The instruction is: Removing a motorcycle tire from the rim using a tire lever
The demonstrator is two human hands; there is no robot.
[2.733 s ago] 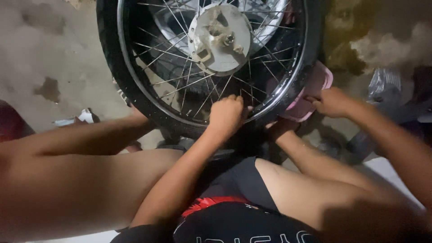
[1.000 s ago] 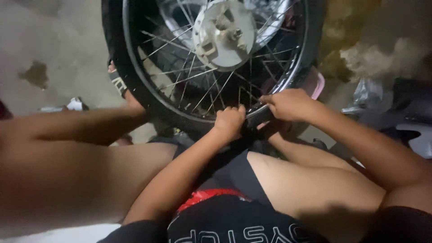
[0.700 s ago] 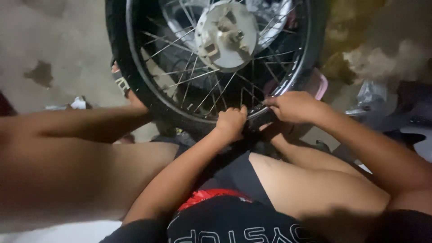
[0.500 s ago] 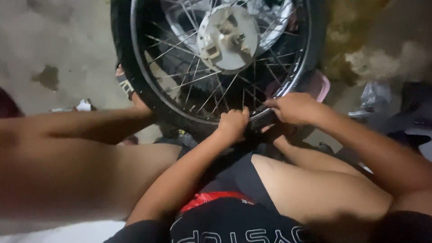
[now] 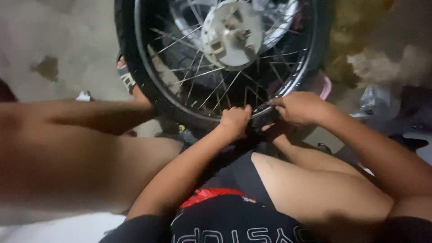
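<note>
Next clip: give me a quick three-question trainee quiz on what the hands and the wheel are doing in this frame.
1. True or false: both hands are at the lower rim of the spoked wheel.
2. Which hand pinches the dark strip at the rim: A left hand, B right hand, C neither?
3. What pale metal part sits at the middle of the spokes?

Key:
1. True.
2. B; the left hand's grip is closed on the rim edge beside it.
3. The hub.

Black tyre, silver spokes, pale grey hub.
</note>
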